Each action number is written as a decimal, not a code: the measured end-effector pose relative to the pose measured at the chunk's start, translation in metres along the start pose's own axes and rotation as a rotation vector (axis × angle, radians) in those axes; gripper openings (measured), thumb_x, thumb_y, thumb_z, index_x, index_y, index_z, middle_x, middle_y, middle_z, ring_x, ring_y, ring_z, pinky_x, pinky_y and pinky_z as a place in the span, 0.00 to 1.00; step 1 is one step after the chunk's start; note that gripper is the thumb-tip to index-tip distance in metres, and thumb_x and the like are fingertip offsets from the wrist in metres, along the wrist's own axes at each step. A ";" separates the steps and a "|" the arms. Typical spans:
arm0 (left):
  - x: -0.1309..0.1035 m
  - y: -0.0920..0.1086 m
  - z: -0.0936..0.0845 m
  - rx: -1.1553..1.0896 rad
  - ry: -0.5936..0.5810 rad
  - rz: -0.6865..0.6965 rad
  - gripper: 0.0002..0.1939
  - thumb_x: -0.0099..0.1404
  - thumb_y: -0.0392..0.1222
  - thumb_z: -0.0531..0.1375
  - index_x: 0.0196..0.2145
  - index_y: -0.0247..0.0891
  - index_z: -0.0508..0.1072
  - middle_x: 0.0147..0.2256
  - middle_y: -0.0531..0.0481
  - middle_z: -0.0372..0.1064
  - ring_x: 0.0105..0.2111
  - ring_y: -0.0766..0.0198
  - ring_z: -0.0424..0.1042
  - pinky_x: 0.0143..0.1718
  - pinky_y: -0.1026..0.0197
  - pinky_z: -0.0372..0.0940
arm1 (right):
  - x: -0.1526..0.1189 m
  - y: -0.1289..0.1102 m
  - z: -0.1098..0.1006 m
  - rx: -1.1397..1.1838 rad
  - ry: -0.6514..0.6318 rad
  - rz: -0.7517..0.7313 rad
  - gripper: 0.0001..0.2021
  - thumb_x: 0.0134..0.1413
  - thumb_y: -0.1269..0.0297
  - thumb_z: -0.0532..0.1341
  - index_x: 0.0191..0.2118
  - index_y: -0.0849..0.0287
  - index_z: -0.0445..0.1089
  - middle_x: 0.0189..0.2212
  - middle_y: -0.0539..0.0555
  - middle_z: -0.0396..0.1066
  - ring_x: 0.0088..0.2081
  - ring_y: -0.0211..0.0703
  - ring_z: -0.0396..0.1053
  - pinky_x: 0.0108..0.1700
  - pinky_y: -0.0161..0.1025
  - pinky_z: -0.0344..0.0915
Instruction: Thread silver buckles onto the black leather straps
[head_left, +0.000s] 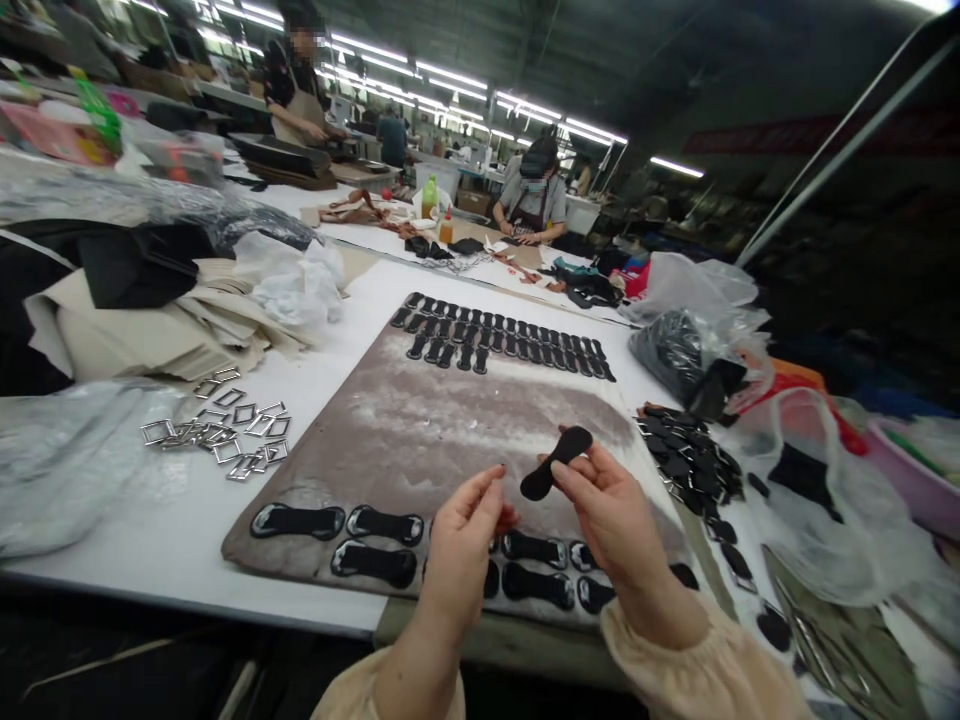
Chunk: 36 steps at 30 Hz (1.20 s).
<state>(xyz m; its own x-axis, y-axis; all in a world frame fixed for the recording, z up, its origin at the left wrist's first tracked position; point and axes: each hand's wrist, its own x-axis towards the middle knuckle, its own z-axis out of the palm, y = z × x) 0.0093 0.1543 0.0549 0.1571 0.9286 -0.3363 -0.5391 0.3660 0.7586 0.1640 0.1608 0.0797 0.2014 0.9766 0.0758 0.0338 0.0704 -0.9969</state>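
My right hand (611, 500) pinches a black bone-shaped piece (556, 463) between thumb and fingers, tilted above a brown board (360, 440). Just left of it is my left hand (469, 540), fingers pressed together; whether anything small is between them cannot be made out. Below my hands, near the board's front edge, lie two rows of black bone-shaped pieces (298, 521) with whitish, shiny ends. Rows of similar black pieces (510, 340) line the far end of the board.
Metal rectangular rings (225, 430) are piled left of the board. Fabric sheets (157, 310) and plastic bags lie beyond. To the right are a pile of black tabs (686, 455), a clear bag (817, 500) and scissors (814, 635). People work at tables behind.
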 end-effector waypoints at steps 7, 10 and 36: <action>-0.007 -0.010 0.014 -0.393 -0.348 -0.378 0.19 0.68 0.48 0.52 0.38 0.30 0.76 0.33 0.41 0.76 0.30 0.62 0.75 0.32 0.63 0.68 | -0.034 0.006 -0.018 -0.416 -0.230 -0.708 0.14 0.59 0.78 0.56 0.45 0.53 0.71 0.46 0.55 0.71 0.56 0.56 0.61 0.54 0.56 0.61; -0.006 -0.009 0.013 -0.489 -0.395 -0.294 0.14 0.68 0.40 0.53 0.41 0.31 0.76 0.35 0.41 0.77 0.33 0.62 0.75 0.34 0.63 0.68 | -0.034 0.010 -0.025 -0.491 -0.256 -0.749 0.15 0.58 0.79 0.55 0.43 0.54 0.72 0.55 0.57 0.64 0.60 0.60 0.54 0.57 0.61 0.56; -0.008 -0.027 0.021 -0.222 -0.425 -0.112 0.17 0.55 0.34 0.67 0.44 0.35 0.76 0.34 0.49 0.75 0.34 0.66 0.73 0.38 0.67 0.65 | -0.032 0.029 -0.046 -0.154 -0.392 -0.302 0.05 0.59 0.65 0.64 0.32 0.52 0.77 0.59 0.53 0.58 0.60 0.55 0.55 0.63 0.57 0.49</action>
<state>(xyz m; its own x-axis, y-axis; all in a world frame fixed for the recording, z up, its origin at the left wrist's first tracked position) 0.0398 0.1379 0.0491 0.5227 0.8445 -0.1165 -0.6559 0.4857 0.5778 0.2031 0.1220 0.0492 -0.2208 0.9221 0.3178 0.1833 0.3592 -0.9151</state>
